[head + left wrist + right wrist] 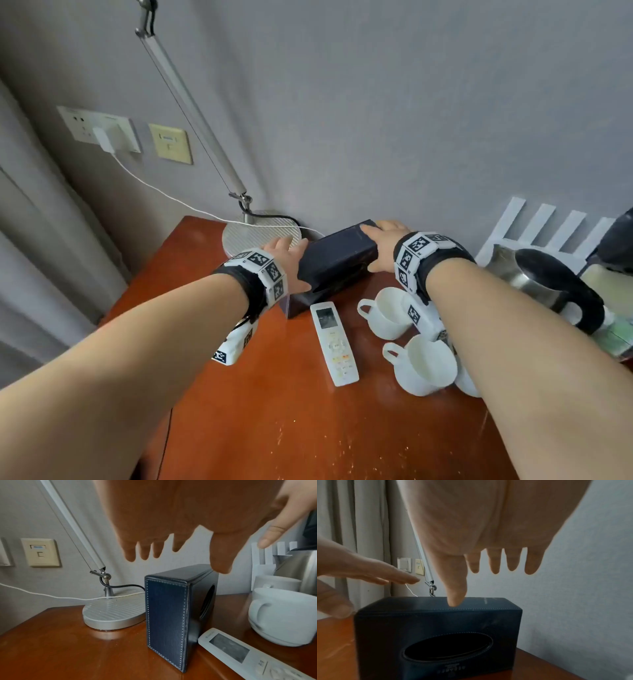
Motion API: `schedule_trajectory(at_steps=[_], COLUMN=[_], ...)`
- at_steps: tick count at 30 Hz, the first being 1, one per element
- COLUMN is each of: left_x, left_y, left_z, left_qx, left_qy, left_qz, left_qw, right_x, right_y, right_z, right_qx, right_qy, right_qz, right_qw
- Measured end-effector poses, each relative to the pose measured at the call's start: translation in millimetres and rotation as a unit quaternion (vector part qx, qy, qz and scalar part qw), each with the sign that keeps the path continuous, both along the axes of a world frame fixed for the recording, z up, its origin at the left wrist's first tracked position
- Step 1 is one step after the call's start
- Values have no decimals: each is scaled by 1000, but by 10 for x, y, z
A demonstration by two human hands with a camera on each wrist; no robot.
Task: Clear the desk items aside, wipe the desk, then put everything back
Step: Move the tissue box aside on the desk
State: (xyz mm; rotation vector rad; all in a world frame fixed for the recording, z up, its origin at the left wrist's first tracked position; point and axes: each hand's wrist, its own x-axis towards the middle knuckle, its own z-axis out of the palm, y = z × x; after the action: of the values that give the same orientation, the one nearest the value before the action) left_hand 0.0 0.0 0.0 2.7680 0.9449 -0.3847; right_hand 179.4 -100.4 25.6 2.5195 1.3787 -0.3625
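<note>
A dark navy leather tissue box [337, 260] stands on its long side at the back of the red-brown wooden desk [274, 428], its oval slot [448, 647] facing me. My left hand [286, 250] is at its left end with fingers straight and spread [180, 561], the thumb near the top edge. My right hand [383, 240] lies over the right end; in the right wrist view its thumb [455, 600] touches the box top and its fingers reach past the back edge. Neither hand curls round the box [168, 622].
A white remote [334, 342] lies just in front of the box. Two white cups [387, 313] [423, 365] stand to its right, beside a steel kettle [544, 277]. A lamp base [260, 234] with a white cable sits left of the box, against the wall.
</note>
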Motion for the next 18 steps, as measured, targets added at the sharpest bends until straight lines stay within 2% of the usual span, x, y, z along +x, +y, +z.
schedule_trajectory(at_steps=[7,11,18], left_x=[170,187,266], left_y=[74,89,148], left_z=[-241,-288,-231], left_qx=[-31,-27,-38], left_qy=[45,6,13], left_qz=[36,50,69], left_qw=[998,998,997], right_x=[284,385,372], right_y=[486,666,706], right_z=[-249,-404,-500], right_qx=[-65,-80,-72], right_qy=[8,-14,-63], right_qz=[49,98,142], right_qw=[997,992,985])
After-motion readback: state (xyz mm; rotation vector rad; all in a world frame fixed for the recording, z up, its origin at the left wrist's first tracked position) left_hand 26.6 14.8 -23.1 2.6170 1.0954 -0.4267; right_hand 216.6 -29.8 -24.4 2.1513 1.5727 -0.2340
